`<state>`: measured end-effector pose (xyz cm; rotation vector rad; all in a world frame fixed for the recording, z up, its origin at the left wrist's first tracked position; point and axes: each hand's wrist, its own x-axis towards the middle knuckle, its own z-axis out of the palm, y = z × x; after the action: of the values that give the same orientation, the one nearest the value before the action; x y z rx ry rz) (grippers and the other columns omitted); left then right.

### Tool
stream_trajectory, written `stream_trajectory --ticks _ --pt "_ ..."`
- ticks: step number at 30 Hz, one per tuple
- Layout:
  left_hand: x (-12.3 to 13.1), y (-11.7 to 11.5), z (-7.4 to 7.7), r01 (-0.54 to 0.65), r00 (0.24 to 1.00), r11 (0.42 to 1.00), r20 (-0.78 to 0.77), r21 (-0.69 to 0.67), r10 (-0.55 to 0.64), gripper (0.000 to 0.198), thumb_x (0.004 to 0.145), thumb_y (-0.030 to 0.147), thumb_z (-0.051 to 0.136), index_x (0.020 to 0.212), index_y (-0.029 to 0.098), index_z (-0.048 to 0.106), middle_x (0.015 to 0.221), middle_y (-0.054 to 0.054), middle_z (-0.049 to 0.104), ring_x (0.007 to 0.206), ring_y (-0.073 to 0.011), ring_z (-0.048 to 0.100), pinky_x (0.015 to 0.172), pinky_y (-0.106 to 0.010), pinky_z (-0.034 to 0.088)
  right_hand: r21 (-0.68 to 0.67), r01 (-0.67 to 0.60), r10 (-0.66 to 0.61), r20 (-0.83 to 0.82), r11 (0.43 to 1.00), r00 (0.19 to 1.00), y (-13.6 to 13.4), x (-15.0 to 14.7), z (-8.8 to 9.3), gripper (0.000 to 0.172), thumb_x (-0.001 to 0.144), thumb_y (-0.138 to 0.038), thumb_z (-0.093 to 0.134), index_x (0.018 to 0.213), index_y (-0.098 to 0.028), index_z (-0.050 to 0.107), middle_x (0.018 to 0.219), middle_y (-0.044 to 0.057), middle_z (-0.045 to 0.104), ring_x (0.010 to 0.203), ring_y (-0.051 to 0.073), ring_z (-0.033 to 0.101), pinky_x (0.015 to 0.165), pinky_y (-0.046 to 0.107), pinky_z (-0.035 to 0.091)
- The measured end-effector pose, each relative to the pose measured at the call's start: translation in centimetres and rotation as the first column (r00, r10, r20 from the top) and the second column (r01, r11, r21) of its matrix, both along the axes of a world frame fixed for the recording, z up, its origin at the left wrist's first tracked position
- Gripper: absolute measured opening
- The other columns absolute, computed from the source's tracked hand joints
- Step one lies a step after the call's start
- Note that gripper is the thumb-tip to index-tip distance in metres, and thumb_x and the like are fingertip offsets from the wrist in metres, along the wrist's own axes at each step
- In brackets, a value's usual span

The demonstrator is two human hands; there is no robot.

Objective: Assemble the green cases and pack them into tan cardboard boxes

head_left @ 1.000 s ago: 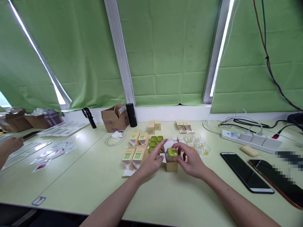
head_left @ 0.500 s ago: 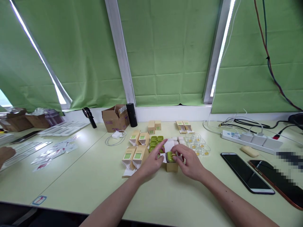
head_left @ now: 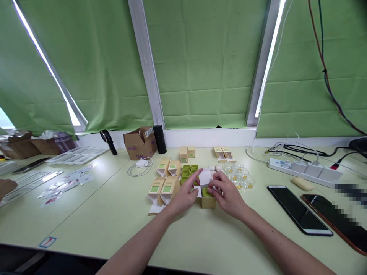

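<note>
A small brown cardboard box (head_left: 208, 203) stands open on the table in front of me, its white flaps up. My left hand (head_left: 187, 194) is at its left side, index finger stretched upward and thumb against a flap; its other fingers are hidden. Inside the box sits a small green container (head_left: 205, 192), mostly below the rim. My right hand (head_left: 228, 194) pinches the container's right side from above. Several green containers (head_left: 186, 173) stand in rows just behind my left hand. Clear plastic cups (head_left: 241, 177) with yellowish bottoms are grouped beyond my right hand.
Open boxes with green labels (head_left: 167, 190) stand left of my hands, and more boxes (head_left: 223, 153) lie farther back. Phones (head_left: 299, 209) and a power strip (head_left: 305, 172) are on the right. At far left, another person's hand (head_left: 7, 187) is near white trays (head_left: 77, 155).
The green container has gone down deeper into the small box, with my right hand shifting slightly at its edge. My left hand has stayed in place. The other person's hand has moved slightly left.
</note>
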<state>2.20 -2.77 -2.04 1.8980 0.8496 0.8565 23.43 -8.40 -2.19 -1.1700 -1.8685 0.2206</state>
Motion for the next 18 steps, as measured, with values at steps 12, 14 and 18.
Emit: stream_trajectory --ticks 12,14,18 --pt "0.12 -0.13 0.44 -0.003 1.0 1.0 -0.019 0.027 0.004 0.082 0.085 0.013 0.052 0.164 0.031 0.041 0.113 -0.005 0.058 0.091 -0.0184 0.051 0.088 -0.034 0.047 -0.11 0.006 -0.023 -0.154 0.994 0.988 0.89 -0.16 -0.54 0.017 0.088 -0.022 0.072 0.075 -0.027 0.083 0.086 0.004 0.056 0.072 0.019 0.058 0.063 0.036 0.054" --pt "0.13 -0.15 0.48 0.0 1.0 1.0 -0.007 0.022 0.001 0.081 0.084 0.013 0.052 0.164 0.029 0.042 0.112 -0.005 0.058 0.091 -0.0185 0.051 0.088 -0.033 0.046 -0.114 0.008 -0.025 -0.152 0.993 0.988 0.89 -0.18 -0.49 0.018 0.087 -0.02 0.071 0.074 -0.027 0.082 0.085 0.004 0.056 0.073 0.02 0.058 0.063 0.036 0.054" --pt "0.12 -0.23 0.62 0.007 1.0 1.0 -0.001 0.002 -0.007 0.081 0.085 0.013 0.054 0.164 0.026 0.042 0.115 -0.006 0.058 0.091 -0.0182 0.049 0.089 -0.032 0.045 -0.131 0.015 -0.035 -0.147 0.991 0.989 0.87 -0.31 -0.38 0.019 0.086 -0.017 0.07 0.073 -0.026 0.081 0.084 0.004 0.056 0.074 0.02 0.058 0.065 0.036 0.053"
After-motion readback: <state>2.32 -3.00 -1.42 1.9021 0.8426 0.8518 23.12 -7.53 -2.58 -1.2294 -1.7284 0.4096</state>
